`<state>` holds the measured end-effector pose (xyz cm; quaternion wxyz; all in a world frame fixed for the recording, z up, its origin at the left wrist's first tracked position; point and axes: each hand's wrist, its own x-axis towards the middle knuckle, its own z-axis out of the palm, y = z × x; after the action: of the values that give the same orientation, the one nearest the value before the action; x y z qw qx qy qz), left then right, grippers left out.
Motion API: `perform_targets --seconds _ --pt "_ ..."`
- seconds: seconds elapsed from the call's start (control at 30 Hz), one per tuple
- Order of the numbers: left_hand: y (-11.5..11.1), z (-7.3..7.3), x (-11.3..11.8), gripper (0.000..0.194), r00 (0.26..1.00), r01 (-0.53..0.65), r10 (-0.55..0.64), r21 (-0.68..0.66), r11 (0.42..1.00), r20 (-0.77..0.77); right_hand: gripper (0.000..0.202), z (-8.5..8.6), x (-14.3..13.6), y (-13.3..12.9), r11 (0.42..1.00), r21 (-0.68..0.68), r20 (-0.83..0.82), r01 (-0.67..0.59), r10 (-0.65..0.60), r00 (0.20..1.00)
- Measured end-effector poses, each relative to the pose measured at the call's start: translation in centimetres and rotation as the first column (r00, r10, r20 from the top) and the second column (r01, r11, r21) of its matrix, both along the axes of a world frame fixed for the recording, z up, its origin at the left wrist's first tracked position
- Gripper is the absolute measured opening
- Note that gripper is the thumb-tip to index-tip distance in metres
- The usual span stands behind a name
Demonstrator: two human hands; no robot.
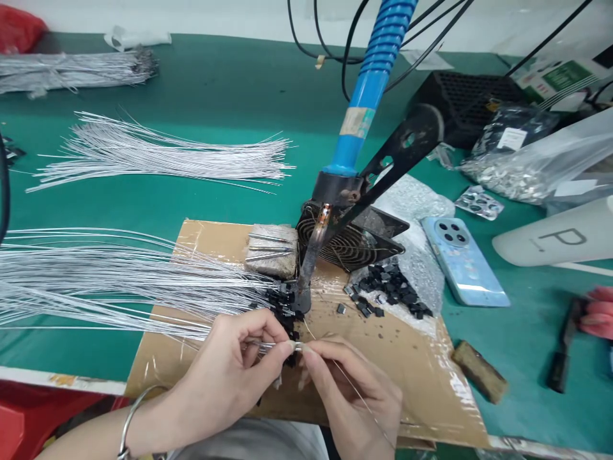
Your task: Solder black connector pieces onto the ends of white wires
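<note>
My left hand [239, 370] pinches several thin grey wires [268, 347] between thumb and fingertips. My right hand [352, 390] is closed too, its thumb and forefinger meeting the wire ends beside the left fingertips. A fine strand of solder wire [359, 391] runs through the right hand and up toward the iron; the fingertips partly hide the small piece between the hands. Just above stands a blue-handled soldering iron [354, 140], its tip angled down. A long bundle of grey wires [119, 275] ends in black square pieces [282, 297] beneath the tip.
Under the work lies a cardboard sheet [407, 390]. Loose black pieces [393, 287] lie on bubble wrap [421, 198]. Around them are a fan [345, 243], a wire-topped pad [271, 252], a phone [464, 262], a white bottle [555, 233] and another wire bundle [182, 156].
</note>
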<state>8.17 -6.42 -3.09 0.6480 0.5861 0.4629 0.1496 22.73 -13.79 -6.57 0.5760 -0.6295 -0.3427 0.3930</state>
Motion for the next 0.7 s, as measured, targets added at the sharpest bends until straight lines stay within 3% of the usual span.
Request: perform_targets --seconds 0.17,0.3,0.43,0.7 --pt "0.0 0.0 0.3 0.027 1.000 -0.022 0.022 0.016 1.000 -0.014 0.015 -0.3 -0.1 0.0 1.000 -0.027 -0.179 0.000 -0.005 0.984" --pt "0.0 -0.2 0.4 0.029 0.998 -0.034 0.035 -0.025 0.999 0.045 0.012 -1.2 0.0 0.0 0.997 -0.002 -0.341 -0.076 0.071 0.937" --pt "0.0 -0.5 0.4 0.029 0.997 -0.046 0.047 -0.022 0.999 0.059 0.011 -1.9 0.2 0.0 0.991 0.069 -0.394 -0.116 0.134 0.909" --pt "-0.3 -1.1 0.1 0.029 0.998 -0.053 0.053 0.008 0.999 0.043 0.010 -2.1 0.0 -0.1 0.992 0.042 -0.481 -0.115 0.121 0.868"
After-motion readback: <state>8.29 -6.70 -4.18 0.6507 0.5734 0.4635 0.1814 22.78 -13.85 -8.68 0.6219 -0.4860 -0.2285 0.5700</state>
